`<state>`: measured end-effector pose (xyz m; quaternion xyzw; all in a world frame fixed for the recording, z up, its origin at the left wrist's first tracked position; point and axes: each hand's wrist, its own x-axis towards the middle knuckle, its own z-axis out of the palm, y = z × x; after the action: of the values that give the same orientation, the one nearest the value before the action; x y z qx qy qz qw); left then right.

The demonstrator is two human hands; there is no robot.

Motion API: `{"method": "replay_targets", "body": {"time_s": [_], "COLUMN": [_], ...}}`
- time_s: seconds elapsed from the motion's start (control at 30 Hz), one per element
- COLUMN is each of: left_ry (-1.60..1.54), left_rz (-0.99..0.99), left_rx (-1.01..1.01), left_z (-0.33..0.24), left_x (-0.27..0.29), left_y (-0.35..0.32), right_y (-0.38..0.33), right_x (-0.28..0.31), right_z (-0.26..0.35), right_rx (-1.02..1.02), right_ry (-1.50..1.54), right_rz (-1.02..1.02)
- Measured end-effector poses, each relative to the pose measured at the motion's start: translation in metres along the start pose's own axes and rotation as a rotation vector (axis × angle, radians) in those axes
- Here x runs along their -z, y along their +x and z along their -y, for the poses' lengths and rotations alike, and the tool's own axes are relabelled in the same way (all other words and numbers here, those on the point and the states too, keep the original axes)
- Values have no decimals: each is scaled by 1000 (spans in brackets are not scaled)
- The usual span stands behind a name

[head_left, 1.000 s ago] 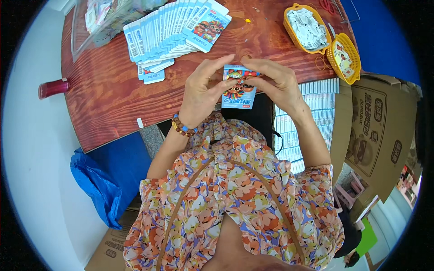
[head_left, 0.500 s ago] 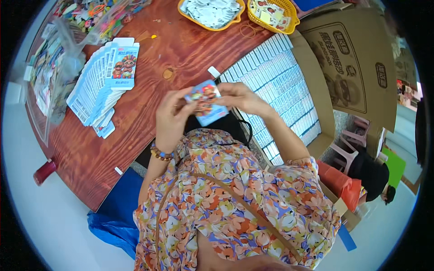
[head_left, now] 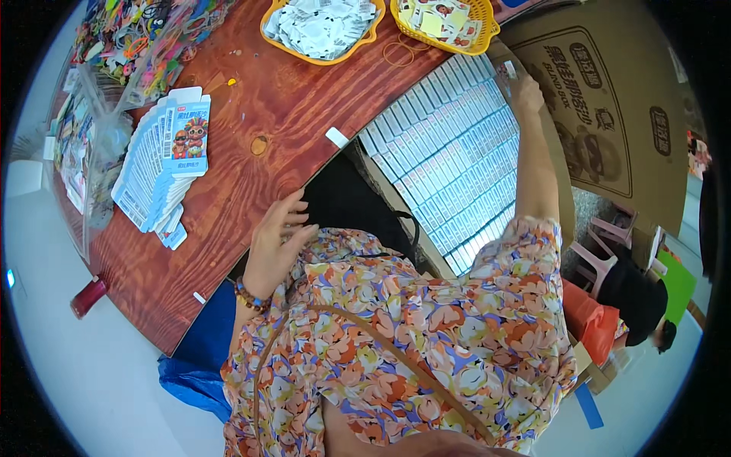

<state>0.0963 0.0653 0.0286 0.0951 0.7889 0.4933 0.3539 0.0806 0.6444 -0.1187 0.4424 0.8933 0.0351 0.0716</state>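
Observation:
My left hand point(head_left: 276, 242) rests with fingers apart near the edge of the red-brown wooden table point(head_left: 251, 175), holding nothing. My right hand point(head_left: 524, 87) is stretched out to the far side of a big cardboard box point(head_left: 601, 114), over the rows of small white packs point(head_left: 457, 145) standing inside it. Its fingers are closed around a small pack point(head_left: 509, 70) at the top row. A fanned stack of flat blue-and-white cartons point(head_left: 164, 171) lies on the table to my left.
Two yellow baskets sit at the far edge, one point(head_left: 320, 30) with white slips, one point(head_left: 445, 23) with small cards. Clear bags of colourful items point(head_left: 129, 38) lie far left. A red cylinder point(head_left: 87, 295) lies on the floor. Another person point(head_left: 640, 301) sits right.
Both hands held a small blue carton together before my chest. Now my right hand has carried it out over the box of packs, and my left hand has dropped empty to the table edge.

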Motion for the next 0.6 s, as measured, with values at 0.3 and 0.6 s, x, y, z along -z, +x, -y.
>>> {"method": "replay_targets", "body": {"time_s": [0.3,0.6], "left_ry": [-8,27], "left_rz": [-40,-19], "left_rx": [55,48], "left_z": [-2,-7], "left_x": [-9,-11], "left_y": [-2,6], "right_y": [49,88], "right_x": [-34,-81], "right_z": [25,25], "right_rx": [269,321], "right_ry": [68,229], "right_rz": [49,128]}}
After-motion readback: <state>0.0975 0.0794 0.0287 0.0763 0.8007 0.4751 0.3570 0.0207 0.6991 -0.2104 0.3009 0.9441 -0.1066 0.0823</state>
